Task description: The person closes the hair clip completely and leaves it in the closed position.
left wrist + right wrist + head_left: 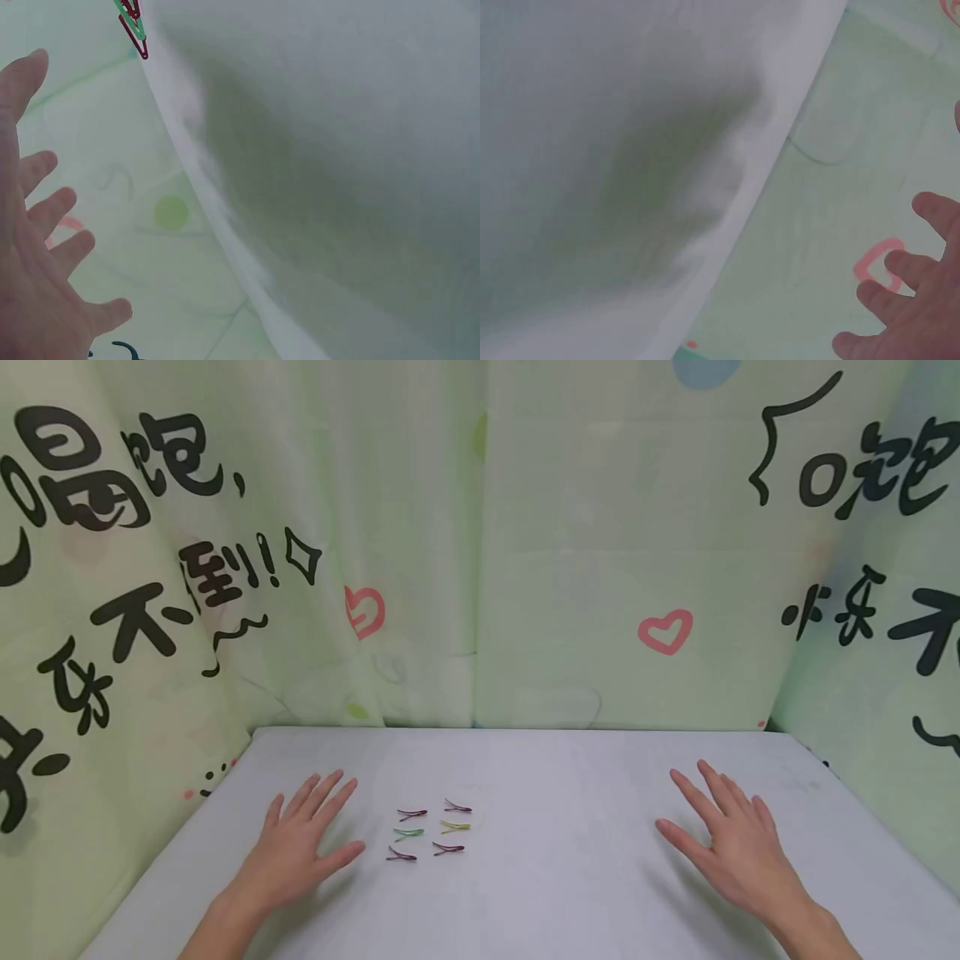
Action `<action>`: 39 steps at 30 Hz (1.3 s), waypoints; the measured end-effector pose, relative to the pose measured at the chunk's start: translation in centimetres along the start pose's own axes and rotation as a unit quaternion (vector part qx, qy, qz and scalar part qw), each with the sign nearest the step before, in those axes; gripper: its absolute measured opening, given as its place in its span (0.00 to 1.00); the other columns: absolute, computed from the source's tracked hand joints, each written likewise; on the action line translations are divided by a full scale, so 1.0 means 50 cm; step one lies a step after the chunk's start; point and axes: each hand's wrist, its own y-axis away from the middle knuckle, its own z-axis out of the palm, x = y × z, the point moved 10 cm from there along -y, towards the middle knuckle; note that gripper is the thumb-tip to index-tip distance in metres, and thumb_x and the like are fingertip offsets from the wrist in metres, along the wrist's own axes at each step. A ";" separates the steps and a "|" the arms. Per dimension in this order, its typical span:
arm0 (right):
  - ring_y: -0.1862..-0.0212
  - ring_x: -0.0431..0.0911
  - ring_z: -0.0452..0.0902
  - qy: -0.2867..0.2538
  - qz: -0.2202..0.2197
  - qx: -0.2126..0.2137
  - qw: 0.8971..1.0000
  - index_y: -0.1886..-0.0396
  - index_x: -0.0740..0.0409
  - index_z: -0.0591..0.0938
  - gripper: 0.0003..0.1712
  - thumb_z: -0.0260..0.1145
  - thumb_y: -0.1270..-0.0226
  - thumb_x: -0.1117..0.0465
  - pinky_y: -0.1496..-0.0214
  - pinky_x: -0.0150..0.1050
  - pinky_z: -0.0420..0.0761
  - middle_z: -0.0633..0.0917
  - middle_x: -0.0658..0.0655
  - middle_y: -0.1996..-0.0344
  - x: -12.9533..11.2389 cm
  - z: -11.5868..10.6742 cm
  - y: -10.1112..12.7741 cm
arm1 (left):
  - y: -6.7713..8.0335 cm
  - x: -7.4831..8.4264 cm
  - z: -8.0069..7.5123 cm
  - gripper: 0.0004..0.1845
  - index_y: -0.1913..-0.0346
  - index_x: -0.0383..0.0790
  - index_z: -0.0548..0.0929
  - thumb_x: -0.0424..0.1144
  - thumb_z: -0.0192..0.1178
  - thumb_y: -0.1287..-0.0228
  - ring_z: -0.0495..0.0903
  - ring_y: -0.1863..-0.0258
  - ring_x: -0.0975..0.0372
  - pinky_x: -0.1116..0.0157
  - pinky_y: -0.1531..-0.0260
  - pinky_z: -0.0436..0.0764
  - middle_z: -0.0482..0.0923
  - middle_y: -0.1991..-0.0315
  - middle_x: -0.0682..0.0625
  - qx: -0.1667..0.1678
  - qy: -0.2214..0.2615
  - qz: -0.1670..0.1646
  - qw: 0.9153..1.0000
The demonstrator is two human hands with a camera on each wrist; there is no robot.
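Note:
Small hair clips lie in two columns on the white table, left of the middle in the head view. One is green (408, 834), one is yellow (454, 827), and several are dark red, such as the dark red clip (448, 849) at the front. My left hand (296, 843) hovers just left of the clips, fingers spread, touching none of them. On the far right, my right hand (731, 843) is held above the table with spread fingers and nothing in it. At the top of the left wrist view, a red clip (142, 49) overlaps a green one.
The white tabletop (555, 877) carries soft shadows under both hands. Pale green curtains (555, 568) with black lettering and pink hearts hang behind the table and along both sides. The table's far edge meets the back curtain.

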 end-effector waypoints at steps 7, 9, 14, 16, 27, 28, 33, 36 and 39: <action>0.36 0.73 0.60 -0.023 -0.039 0.039 0.998 0.30 0.58 0.73 0.38 0.73 0.36 0.49 0.41 0.69 0.58 0.64 0.73 0.30 -0.016 -0.008 -0.005 | -0.011 0.015 0.012 0.39 0.28 0.50 0.73 0.54 0.73 0.41 0.61 0.28 0.45 0.30 0.40 0.57 0.69 0.29 0.48 0.001 0.011 0.037 0.999; 0.37 0.73 0.61 -0.030 -0.042 0.044 0.998 0.30 0.57 0.73 0.39 0.74 0.37 0.50 0.41 0.69 0.59 0.65 0.72 0.30 -0.020 -0.006 -0.006 | -0.014 0.016 0.017 0.39 0.29 0.50 0.73 0.53 0.74 0.43 0.61 0.28 0.45 0.30 0.41 0.60 0.70 0.30 0.49 -0.003 0.010 0.041 0.999; 0.36 0.71 0.62 -0.054 -0.046 0.049 0.996 0.30 0.56 0.74 0.39 0.76 0.39 0.51 0.42 0.69 0.62 0.67 0.69 0.31 -0.034 0.000 -0.010 | -0.024 0.024 0.027 0.36 0.32 0.51 0.76 0.51 0.75 0.44 0.64 0.30 0.45 0.32 0.44 0.65 0.72 0.33 0.50 -0.012 0.017 0.057 0.998; 0.35 0.70 0.62 -0.066 -0.045 0.047 0.996 0.31 0.56 0.75 0.38 0.76 0.39 0.52 0.43 0.68 0.63 0.68 0.68 0.31 -0.039 0.003 -0.012 | -0.029 0.028 0.032 0.34 0.33 0.52 0.78 0.50 0.76 0.44 0.66 0.32 0.46 0.34 0.44 0.67 0.74 0.35 0.51 -0.021 0.024 0.062 0.998; 0.34 0.66 0.63 -0.099 -0.042 0.033 0.994 0.31 0.54 0.76 0.36 0.76 0.38 0.53 0.43 0.65 0.67 0.69 0.63 0.31 -0.057 0.021 -0.021 | -0.047 0.042 0.068 0.25 0.40 0.56 0.81 0.44 0.74 0.41 0.69 0.36 0.54 0.40 0.48 0.67 0.75 0.39 0.57 -0.098 0.087 0.054 0.990; 0.33 0.65 0.63 -0.103 -0.041 0.032 0.993 0.31 0.53 0.76 0.36 0.76 0.38 0.52 0.43 0.65 0.67 0.69 0.63 0.31 -0.059 0.022 -0.022 | -0.048 0.043 0.071 0.23 0.42 0.56 0.82 0.44 0.74 0.41 0.70 0.37 0.55 0.42 0.49 0.67 0.76 0.40 0.57 -0.100 0.092 0.054 0.989; 0.33 0.64 0.64 -0.111 -0.039 0.029 0.993 0.31 0.53 0.76 0.36 0.75 0.37 0.52 0.42 0.64 0.68 0.70 0.61 0.31 -0.071 0.027 -0.026 | -0.055 0.044 0.082 0.17 0.48 0.55 0.84 0.40 0.74 0.40 0.73 0.42 0.56 0.43 0.52 0.67 0.79 0.46 0.59 -0.107 0.120 0.061 0.985; 0.33 0.63 0.64 -0.116 -0.037 0.027 0.992 0.31 0.53 0.75 0.35 0.75 0.37 0.52 0.43 0.64 0.69 0.70 0.61 0.31 -0.076 0.029 -0.029 | -0.060 0.042 0.090 0.16 0.50 0.55 0.85 0.40 0.74 0.41 0.74 0.44 0.56 0.39 0.51 0.67 0.81 0.49 0.61 -0.119 0.138 0.055 0.982; 0.33 0.63 0.64 -0.121 -0.032 0.021 0.992 0.30 0.52 0.75 0.35 0.74 0.35 0.51 0.42 0.65 0.68 0.69 0.61 0.31 -0.079 0.035 -0.031 | -0.062 0.042 0.096 0.15 0.52 0.55 0.85 0.40 0.74 0.42 0.75 0.48 0.59 0.38 0.51 0.67 0.81 0.53 0.64 -0.132 0.150 0.052 0.978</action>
